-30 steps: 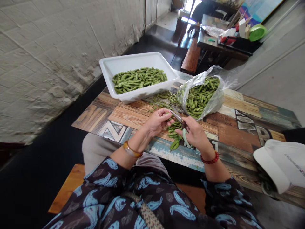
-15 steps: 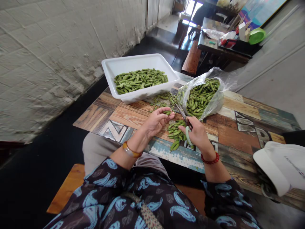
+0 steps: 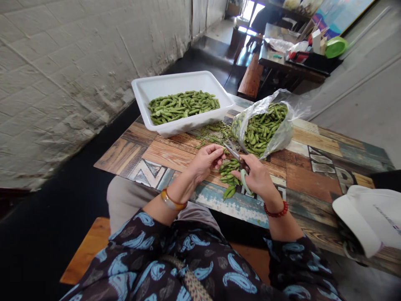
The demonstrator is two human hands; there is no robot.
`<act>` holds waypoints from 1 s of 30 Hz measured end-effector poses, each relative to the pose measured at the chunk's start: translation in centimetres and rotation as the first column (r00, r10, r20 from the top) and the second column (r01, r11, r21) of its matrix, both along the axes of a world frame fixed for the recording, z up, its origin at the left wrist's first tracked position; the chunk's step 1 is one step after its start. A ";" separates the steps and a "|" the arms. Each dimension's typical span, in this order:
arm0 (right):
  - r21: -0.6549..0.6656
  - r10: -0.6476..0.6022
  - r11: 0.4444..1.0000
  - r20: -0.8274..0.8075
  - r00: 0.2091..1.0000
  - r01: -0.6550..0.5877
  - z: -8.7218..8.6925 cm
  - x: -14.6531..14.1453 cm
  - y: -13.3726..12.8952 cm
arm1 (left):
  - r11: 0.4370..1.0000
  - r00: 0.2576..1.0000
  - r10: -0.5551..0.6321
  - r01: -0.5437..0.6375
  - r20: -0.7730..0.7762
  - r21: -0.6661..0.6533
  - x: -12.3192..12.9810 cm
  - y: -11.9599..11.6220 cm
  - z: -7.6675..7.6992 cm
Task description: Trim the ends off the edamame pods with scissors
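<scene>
A pale wall (image 3: 78,62) and dark floor (image 3: 75,190) lie off the left edge of the patchwork worktop (image 3: 171,151), its far-left corner carrying the tub (image 3: 188,124), its far edge the bag (image 3: 287,134), liable to spill if knocked. Right hand (image 3: 258,175) grips scissors (image 3: 233,151), left hand (image 3: 203,163) pinches a pod (image 3: 225,150) above the near half; misaligned blades could nick fingertips (image 3: 220,149)

Loose pods (image 3: 229,179) lie on table (image 3: 307,179) before bag (image 3: 283,136)

a small eatery is suggested, though this cannot be settled: beyond the plank-patterned table (image 3: 169,152), a cluttered far table (image 3: 274,31) is seen, a bench (image 3: 250,77) is set beside it, and a picture (image 3: 343,14) is hung on the wall (image 3: 366,62).
</scene>
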State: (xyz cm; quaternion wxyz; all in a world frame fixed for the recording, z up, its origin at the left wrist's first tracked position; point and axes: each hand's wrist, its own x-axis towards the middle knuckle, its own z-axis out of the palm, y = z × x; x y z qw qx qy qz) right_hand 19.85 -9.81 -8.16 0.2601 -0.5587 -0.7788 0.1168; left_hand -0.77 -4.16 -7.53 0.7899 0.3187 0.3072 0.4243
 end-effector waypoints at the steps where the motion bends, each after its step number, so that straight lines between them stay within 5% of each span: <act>1: -0.014 0.007 1.000 0.004 1.000 -0.007 0.1 0.0 0.0 | 1.000 1.000 -0.012 0.012 -0.017 0.016 0.0 -0.1 0.0; 12: -0.053 0.039 0.998 0.019 0.999 -0.038 0.5 -0.2 -0.3 | 0.986 0.993 -0.056 0.071 -0.100 0.153 0.2 -0.6 0.5; 24: -0.088 0.082 0.993 0.103 0.991 -0.073 0.4 -0.2 -0.5 | 0.969 0.977 -0.177 0.194 -0.118 0.155 0.0 -0.7 0.5; 30: -0.086 0.071 0.995 0.168 0.983 -0.057 0.1 -0.1 -0.6 | 0.962 0.970 -0.099 0.149 -0.220 0.227 0.1 -0.8 0.2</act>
